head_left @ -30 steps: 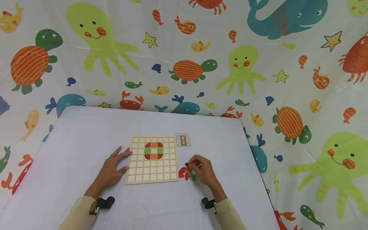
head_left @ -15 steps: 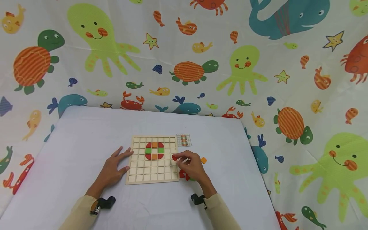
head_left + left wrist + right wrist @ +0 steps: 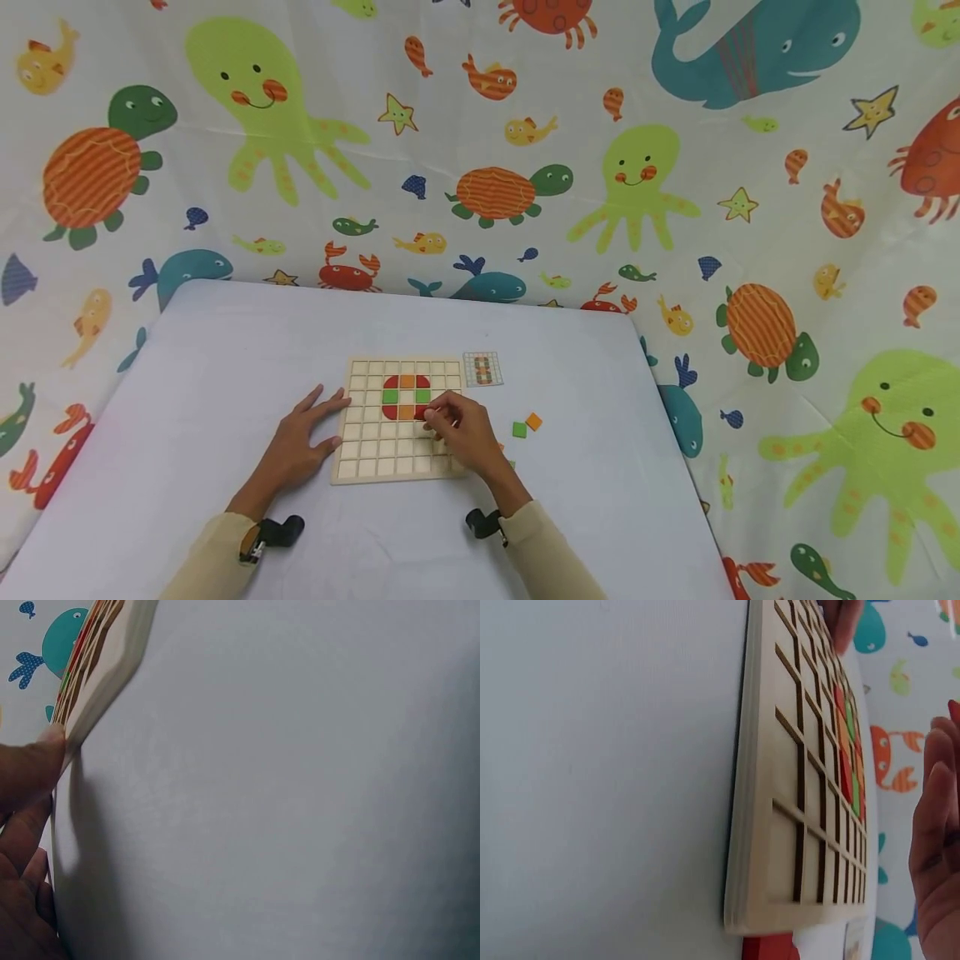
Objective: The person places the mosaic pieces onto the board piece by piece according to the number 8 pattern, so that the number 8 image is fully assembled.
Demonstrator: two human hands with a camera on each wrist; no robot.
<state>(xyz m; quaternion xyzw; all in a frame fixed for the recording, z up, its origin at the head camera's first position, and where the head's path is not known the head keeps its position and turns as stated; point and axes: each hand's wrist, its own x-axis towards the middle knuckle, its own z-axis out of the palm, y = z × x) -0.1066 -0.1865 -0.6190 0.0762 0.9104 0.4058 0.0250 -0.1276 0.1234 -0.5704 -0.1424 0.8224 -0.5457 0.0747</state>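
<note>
A wooden grid board (image 3: pixel 367 450) lies on the white table, with a ring of red, orange and green tiles (image 3: pixel 407 412) set in its upper middle cells. My left hand (image 3: pixel 296 437) rests at the board's left side, fingers spread and thumb touching the frame; the left wrist view catches its thumb (image 3: pixel 37 761) at the edge. Over the right half of the board, my right hand (image 3: pixel 467 429) pinches a small red tile (image 3: pixel 954 711) at its fingertips, close to the ring's lower right corner. That hand hides part of the board.
A small pattern card (image 3: pixel 483 368) lies off the board's upper right corner. To the right are a loose green tile (image 3: pixel 519 429) and an orange tile (image 3: pixel 534 421). Red pieces (image 3: pixel 769 946) lie beside the board, mostly behind the right hand in the head view.
My right hand has lifted a red tile from the loose pieces and carried it left over the board to the ring. The left hand stays at the board's edge.
</note>
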